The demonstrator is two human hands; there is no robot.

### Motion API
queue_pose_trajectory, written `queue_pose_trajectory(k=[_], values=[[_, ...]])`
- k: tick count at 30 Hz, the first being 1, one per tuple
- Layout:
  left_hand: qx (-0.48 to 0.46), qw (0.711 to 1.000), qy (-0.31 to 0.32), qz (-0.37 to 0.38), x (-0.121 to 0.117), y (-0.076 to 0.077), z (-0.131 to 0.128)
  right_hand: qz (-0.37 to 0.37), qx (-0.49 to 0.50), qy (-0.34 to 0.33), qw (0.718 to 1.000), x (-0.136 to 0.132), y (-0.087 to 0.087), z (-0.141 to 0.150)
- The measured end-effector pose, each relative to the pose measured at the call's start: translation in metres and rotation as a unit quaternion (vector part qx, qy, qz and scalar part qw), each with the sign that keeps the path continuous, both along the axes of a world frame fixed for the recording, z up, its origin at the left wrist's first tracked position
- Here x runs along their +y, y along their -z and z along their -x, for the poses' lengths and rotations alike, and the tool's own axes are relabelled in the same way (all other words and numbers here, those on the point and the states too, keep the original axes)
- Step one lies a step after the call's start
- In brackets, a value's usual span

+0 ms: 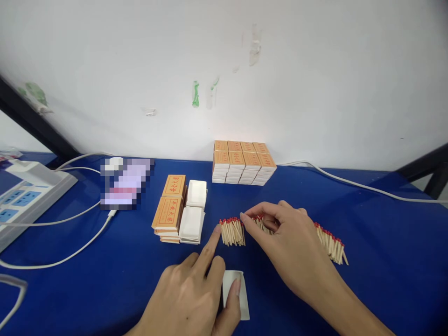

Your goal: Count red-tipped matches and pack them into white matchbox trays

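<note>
A row of red-tipped matches (233,232) lies on the blue table (378,224), running right under my right hand to a further bunch (331,243). My right hand (287,242) rests over the matches with its fingers curled, the forefinger tip touching a small separated bundle. My left hand (196,291) holds a small white inner matchbox tray (236,294) under the thumb, while its forefinger points out and touches the left edge of that bundle.
Stacks of orange matchbox sleeves (170,205) and white trays (194,210) sit to the left. A block of finished matchboxes (243,163) stands by the wall. A power strip (24,196), white cables (70,252) and a blurred-out object (124,184) occupy the left.
</note>
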State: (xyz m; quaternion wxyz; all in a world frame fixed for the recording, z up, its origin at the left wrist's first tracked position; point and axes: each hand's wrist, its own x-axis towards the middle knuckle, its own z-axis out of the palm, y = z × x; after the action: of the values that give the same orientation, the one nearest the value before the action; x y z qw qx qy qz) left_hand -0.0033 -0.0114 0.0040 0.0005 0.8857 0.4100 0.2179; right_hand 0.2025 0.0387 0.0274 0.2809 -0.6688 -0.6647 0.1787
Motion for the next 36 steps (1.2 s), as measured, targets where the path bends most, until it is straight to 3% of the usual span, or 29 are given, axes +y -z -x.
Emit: queue_pose_trajectory(k=[13,21,30,36], values=[[-0.001,1.0,-0.002,-0.017,0.001,-0.001,0.0,-0.025,-0.091,0.027,0.995,0.005,-0.007,-0.017],[0.001,1.0,0.009,-0.013,0.003,-0.001,0.0,-0.124,-0.217,-0.017,0.968,-0.008,0.003,-0.016],[-0.001,1.0,0.012,-0.009,0.004,0.001,-0.001,-0.164,-0.312,-0.03,0.935,-0.014,0.007,-0.008],[-0.003,1.0,0.009,-0.01,0.003,0.001,0.0,-0.168,-0.318,-0.027,0.933,-0.013,0.008,-0.008]])
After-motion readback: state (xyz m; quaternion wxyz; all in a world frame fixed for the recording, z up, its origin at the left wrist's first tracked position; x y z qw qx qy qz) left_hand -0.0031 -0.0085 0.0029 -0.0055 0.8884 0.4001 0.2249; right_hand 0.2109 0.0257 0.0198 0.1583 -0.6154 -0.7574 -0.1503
